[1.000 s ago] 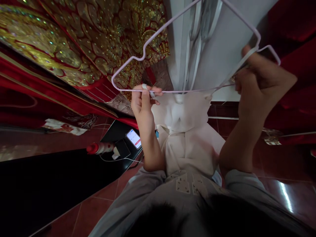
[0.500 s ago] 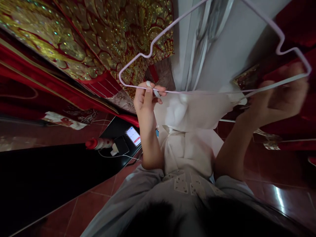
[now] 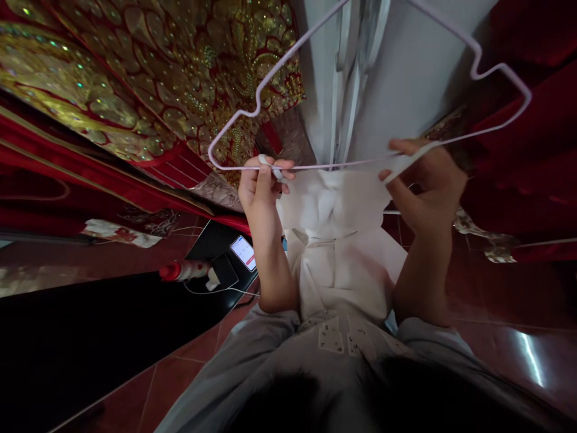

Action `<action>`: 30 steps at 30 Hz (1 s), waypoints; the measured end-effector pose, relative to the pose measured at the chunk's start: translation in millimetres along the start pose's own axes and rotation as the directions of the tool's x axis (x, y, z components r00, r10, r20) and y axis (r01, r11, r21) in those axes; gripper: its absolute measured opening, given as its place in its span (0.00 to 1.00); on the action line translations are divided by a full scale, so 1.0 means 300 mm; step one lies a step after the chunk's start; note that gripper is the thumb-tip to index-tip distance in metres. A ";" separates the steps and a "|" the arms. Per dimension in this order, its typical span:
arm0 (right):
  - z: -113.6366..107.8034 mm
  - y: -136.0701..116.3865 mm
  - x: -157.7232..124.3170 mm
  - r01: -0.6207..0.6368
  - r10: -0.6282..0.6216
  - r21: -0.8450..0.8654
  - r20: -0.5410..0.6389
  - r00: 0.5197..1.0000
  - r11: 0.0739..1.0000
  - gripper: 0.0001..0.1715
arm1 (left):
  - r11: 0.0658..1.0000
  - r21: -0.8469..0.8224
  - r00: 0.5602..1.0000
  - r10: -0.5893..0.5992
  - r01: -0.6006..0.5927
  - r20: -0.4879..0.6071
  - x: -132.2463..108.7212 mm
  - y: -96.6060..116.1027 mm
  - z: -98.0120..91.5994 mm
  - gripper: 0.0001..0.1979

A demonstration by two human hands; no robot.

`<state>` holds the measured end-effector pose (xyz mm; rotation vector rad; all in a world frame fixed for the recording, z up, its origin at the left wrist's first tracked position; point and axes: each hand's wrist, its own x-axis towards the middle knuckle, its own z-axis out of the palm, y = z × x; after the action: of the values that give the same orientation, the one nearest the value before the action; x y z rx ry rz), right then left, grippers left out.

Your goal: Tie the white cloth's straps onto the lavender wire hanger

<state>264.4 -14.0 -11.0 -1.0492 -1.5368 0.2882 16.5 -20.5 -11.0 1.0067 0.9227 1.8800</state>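
A pale pink wire hanger (image 3: 280, 63) spans the upper middle of the view. My left hand (image 3: 265, 183) pinches its bottom bar near the left corner, with a white strip looped around the fingers. To the right, my right hand (image 3: 424, 180) holds a white strip (image 3: 412, 161) between thumb and fingers, stretched close to the hanger's bottom bar. Where the strip meets the bar is blurred. Below the hands hangs a cream-white cloth (image 3: 338, 258) in front of my body.
Gold-sequinned red garments (image 3: 180, 72) hang at the upper left, dark red fabric (image 3: 541, 150) at the right. A black table (image 3: 112, 337) at lower left bears a lit phone (image 3: 243, 252), a red-capped bottle (image 3: 180, 270) and a dark device with a white cable.
My right hand has moved left, in from the hanger's right end, with the white strip. The hanger has shifted slightly left. My left hand keeps its pinch.
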 end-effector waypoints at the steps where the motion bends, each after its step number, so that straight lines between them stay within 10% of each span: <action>1: 0.003 -0.025 -0.001 -0.010 0.011 -0.014 0.067 0.998 1.000 0.17 | 1.000 0.003 1.000 0.009 -0.009 -0.001 0.000 0.002 0.000 0.07; 5: 0.005 -0.057 0.001 -0.018 0.016 0.028 0.081 0.997 0.999 0.09 | 0.975 -0.031 0.964 0.212 -0.219 -0.160 0.019 -0.004 -0.042 0.13; 8: -0.008 -0.045 0.004 -0.027 0.023 0.065 0.066 0.998 0.997 0.08 | 0.911 0.058 0.839 0.399 -0.408 -0.370 0.049 -0.020 -0.101 0.21; 12: -0.026 -0.038 0.011 -0.039 0.031 0.065 0.113 0.993 0.997 0.08 | 0.849 0.173 0.768 0.526 -0.499 -0.366 0.091 -0.029 -0.158 0.16; 23: -0.028 -0.031 0.018 -0.108 0.100 0.055 0.135 0.986 0.993 0.08 | 0.759 0.338 0.817 0.426 -0.557 0.389 0.255 0.143 -0.079 0.04; 27: -0.022 -0.034 0.014 -0.101 0.093 0.070 0.115 0.989 0.992 0.09 | 0.802 0.368 0.866 0.340 -0.471 0.366 0.278 0.150 -0.054 0.14; 30: -0.011 -0.035 0.007 -0.056 0.052 0.077 0.054 0.997 0.995 0.07 | 0.901 0.244 0.932 0.359 -0.359 0.048 0.244 0.096 -0.037 0.12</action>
<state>262.7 -19.4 -1.4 -1.0295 -1.5327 0.4136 -28.9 29.4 31.2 1.4103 1.0464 2.0978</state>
